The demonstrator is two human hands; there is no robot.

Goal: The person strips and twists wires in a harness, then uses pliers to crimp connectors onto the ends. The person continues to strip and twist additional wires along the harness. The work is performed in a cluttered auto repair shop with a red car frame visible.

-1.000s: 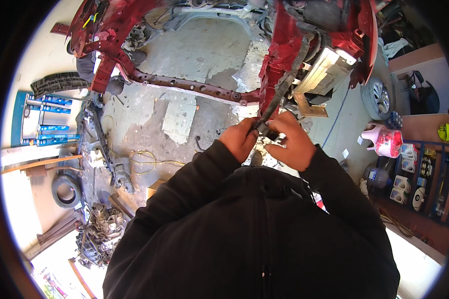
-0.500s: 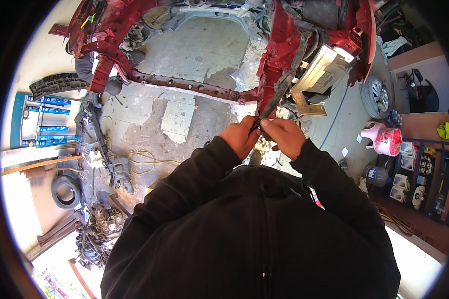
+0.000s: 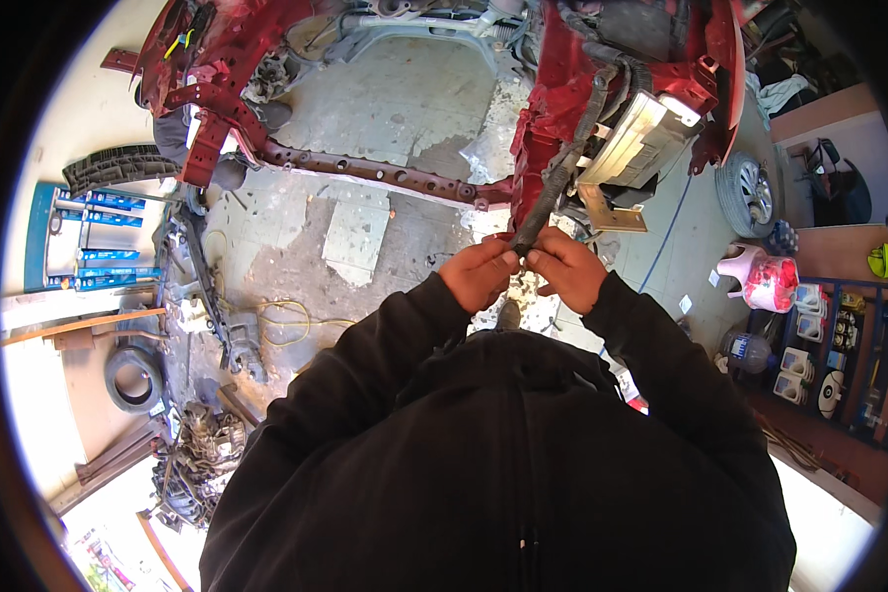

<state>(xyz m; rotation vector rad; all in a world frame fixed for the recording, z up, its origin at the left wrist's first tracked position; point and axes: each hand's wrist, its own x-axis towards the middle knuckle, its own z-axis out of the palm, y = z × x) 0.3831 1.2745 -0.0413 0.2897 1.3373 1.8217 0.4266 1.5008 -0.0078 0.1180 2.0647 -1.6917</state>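
Observation:
A black, tape-wrapped wiring harness (image 3: 553, 192) runs from the right side of the red car body (image 3: 543, 118) toward me. My left hand (image 3: 478, 274) pinches its near end between thumb and fingers. On the other side my right hand (image 3: 569, 270) is closed round the same end, its thumb close to the left thumb. The curled fingers partly hide the tip. Just right of the harness, a metal box-shaped unit with a bracket (image 3: 627, 163) is fixed to the body.
A dark red crossbar (image 3: 365, 168) spans the car's front. Another person's dark sleeve (image 3: 171, 133) shows at the far left. Engine parts (image 3: 202, 444) and a tyre (image 3: 132, 379) lie on the left. At the right are a wheel (image 3: 745, 193), a pink stool (image 3: 760, 276) and shelves (image 3: 839, 335).
Both hands have come slightly nearer to me, drawing the harness end along. More of the harness shows above the fingers now.

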